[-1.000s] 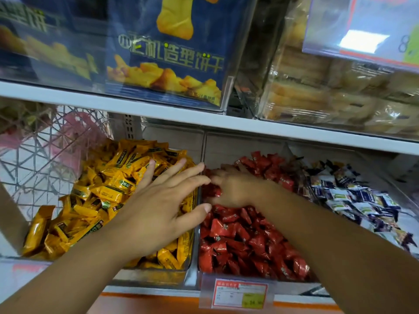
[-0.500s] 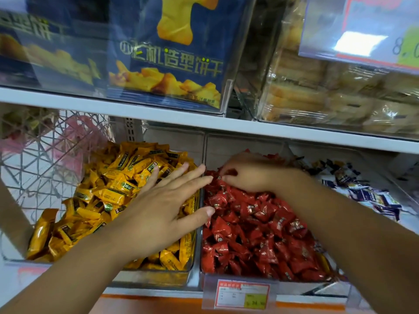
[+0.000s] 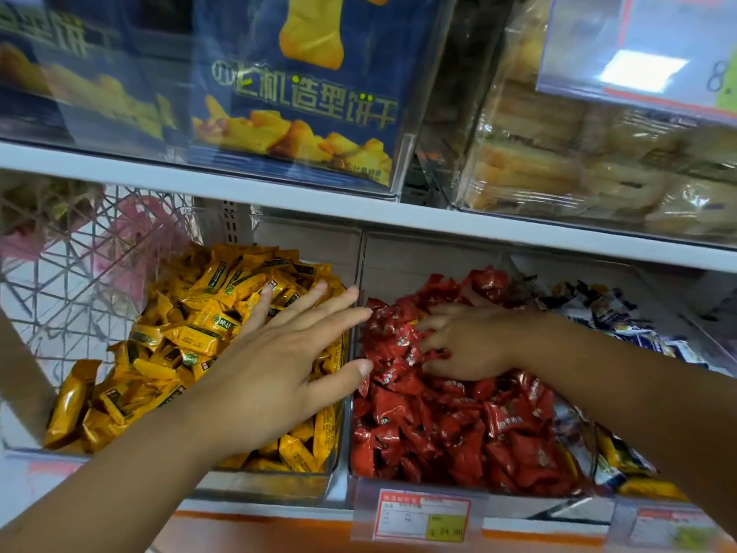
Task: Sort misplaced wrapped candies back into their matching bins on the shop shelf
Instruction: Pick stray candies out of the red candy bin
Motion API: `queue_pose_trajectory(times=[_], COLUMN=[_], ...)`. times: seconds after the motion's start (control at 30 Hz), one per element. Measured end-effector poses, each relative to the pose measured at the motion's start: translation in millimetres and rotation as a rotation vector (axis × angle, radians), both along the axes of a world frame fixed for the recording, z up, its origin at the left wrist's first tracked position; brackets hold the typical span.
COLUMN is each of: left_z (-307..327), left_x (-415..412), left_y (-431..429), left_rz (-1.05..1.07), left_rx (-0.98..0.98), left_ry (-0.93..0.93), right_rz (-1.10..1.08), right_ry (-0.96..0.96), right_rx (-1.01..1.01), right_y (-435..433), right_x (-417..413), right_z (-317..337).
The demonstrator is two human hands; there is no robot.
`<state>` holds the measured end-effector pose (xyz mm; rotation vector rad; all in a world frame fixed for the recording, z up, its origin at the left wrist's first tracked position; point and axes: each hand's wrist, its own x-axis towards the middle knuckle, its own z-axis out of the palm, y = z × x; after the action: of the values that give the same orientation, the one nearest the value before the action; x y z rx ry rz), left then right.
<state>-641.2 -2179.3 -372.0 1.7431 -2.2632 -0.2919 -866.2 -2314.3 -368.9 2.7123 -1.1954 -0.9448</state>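
Observation:
Yellow wrapped candies (image 3: 179, 341) fill the left clear bin (image 3: 339, 464). Red wrapped candies (image 3: 458, 433) fill the middle bin (image 3: 399, 253). My left hand (image 3: 279, 365) lies flat with straight fingers on the yellow pile, its thumb over the divider between the two bins. My right hand (image 3: 466, 345) is in the red bin, with fingers curled down into the red candies. What lies under its palm is hidden. Blue-and-white candies (image 3: 638, 337) fill the right bin, and a few yellow wrappers (image 3: 622, 457) show near its front.
A white shelf board (image 3: 359, 209) runs close above the bins, carrying blue biscuit boxes (image 3: 303, 105) and clear tubs of pastries (image 3: 598, 173). A wire basket (image 3: 79, 273) stands at the left. A price tag (image 3: 422, 516) hangs on the front edge.
My right hand has moved forward and down from the back of the red bin and dug its fingers into the pile. My left hand has stayed flat on the yellow candies.

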Motion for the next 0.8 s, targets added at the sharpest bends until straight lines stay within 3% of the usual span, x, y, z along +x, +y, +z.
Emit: queue_pose_trajectory(times=[0.13, 0.27, 0.33, 0.4, 0.5, 0.57, 0.63, 0.7, 0.73, 0.8], left_z=[-0.9, 0.8, 0.9, 0.0, 0.2, 1.3, 2.3, 2.2, 2.0, 2.1], left_x=[-1.0, -2.0, -1.3, 0.1, -0.1, -1.0, -0.8, -0.1, 0.1, 0.2], left_y=[0.6, 0.6, 1.2, 1.7, 0.3, -1.1, -1.9, -1.9, -1.7, -0.5], left_rz=[-0.017, -0.034, -0.037, -0.033, -0.039, -0.036, -0.038, -0.041, -0.041, -0.036], left_rx=[0.011, 0.019, 0.02, 0.021, 0.016, 0.019, 0.023, 0.021, 0.02, 0.024], left_ry=[0.046, 0.032, 0.031, 0.039, 0.043, 0.033, 0.014, 0.008, 0.01, 0.011], right_rz=[-0.068, -0.142, -0.013, 0.085, 0.069, 0.01, -0.061, -0.089, -0.091, -0.102], right_ry=[-0.061, -0.483, -0.443, -0.232, -0.128, -0.151, -0.356, -0.641, -0.668, -0.501], right_rx=[0.099, 0.203, 0.166, 0.144, 0.182, 0.252, 0.299, 0.186, 0.069, -0.098], right_y=[6.4, 4.4, 11.6, 27.1, 39.0, 36.4, 28.6, 9.3, -3.3, -25.6], right_x=[-2.9, 21.4, 40.1, 50.1, 32.4, 16.6, 12.8, 14.3, 14.7, 15.0], right_z=[7.6, 25.1, 20.4, 6.2, -6.2, 3.0, 16.8, 19.7, 17.5, 8.7])
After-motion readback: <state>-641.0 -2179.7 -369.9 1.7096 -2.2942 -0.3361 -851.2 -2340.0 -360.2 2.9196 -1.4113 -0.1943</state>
